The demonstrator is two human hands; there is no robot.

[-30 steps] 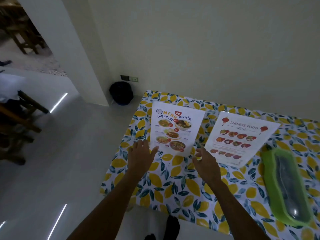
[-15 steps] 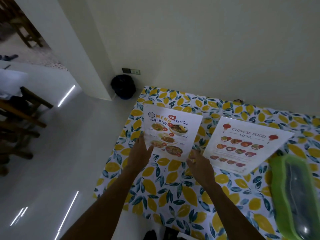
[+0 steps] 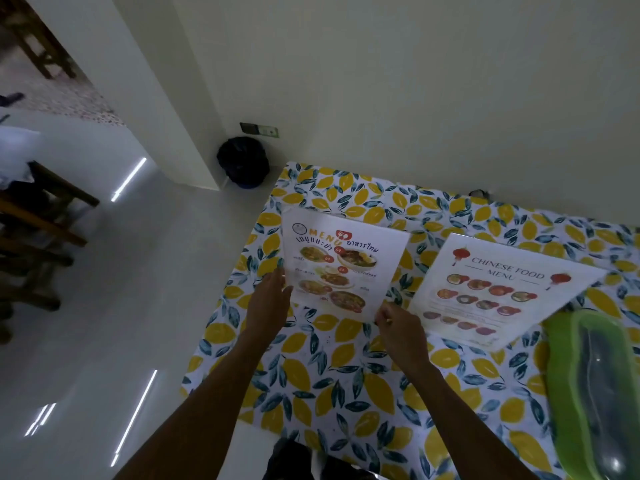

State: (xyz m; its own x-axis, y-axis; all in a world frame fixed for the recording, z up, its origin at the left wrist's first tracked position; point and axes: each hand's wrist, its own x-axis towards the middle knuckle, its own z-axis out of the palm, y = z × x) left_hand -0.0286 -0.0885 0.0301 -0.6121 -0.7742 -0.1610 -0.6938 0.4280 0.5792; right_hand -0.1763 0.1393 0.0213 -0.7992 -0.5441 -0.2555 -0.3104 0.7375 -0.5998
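Observation:
A white Thai food menu sheet [image 3: 343, 261] with dish photos is lifted off the lemon-print tablecloth [image 3: 346, 368], its near edge raised. My left hand [image 3: 268, 303] holds the sheet's left edge, fingers under it and thumb against it. My right hand [image 3: 398, 323] pinches the sheet's near right corner. A second sheet, the Chinese food menu [image 3: 498, 289], lies flat on the cloth to the right, untouched.
A green tray with a clear lid [image 3: 595, 393] sits at the table's right edge. A dark bag [image 3: 244, 161] stands on the floor by the wall past the table's far corner. Wooden chairs [image 3: 31, 230] stand at the left on the glossy white floor.
Both hands reached forward from resting on the cloth and took hold of the Thai menu's near edge; the sheet now tilts up off the table.

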